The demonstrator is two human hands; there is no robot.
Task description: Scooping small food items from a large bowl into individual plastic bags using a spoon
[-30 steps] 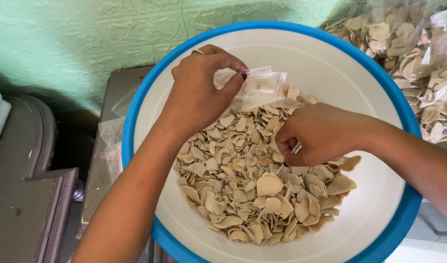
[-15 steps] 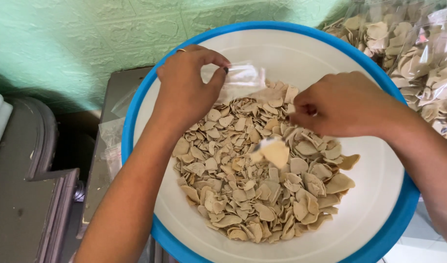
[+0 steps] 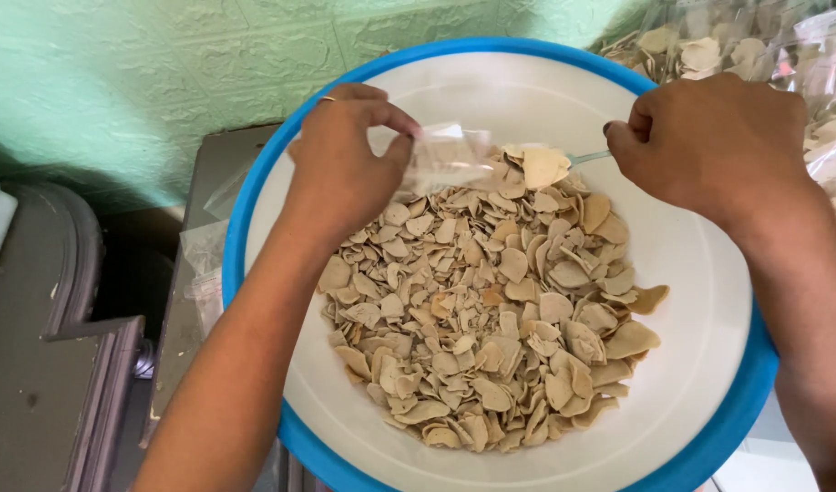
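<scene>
Since the earlier frame the right hand (image 3: 709, 141) has risen from the middle of the heap to the far right part of the basin, and the spoon (image 3: 559, 164) it carries now sits level at the mouth of the small clear plastic bag (image 3: 445, 157), its bowl loaded with pale chips. That hand is closed in a fist around the thin metal handle, knuckles up, the wrist bent inward and the forearm running off toward the lower right corner. The left hand (image 3: 340, 169) has barely shifted: it is pinched shut on the bag's near edge, thumb against fingertips, a ring showing on one finger, the forearm stretching down to the lower left. The bag hangs just above the far edge of the pile of chips (image 3: 486, 310), which are flat, beige and irregular and fill the middle of the white basin with a blue rim (image 3: 254, 196). The basin rests on a dark grey surface (image 3: 213, 178) against a pale green textured wall (image 3: 126, 73). At the upper right, clear packets filled with chips (image 3: 782, 55) are heaped beside the basin.
</scene>
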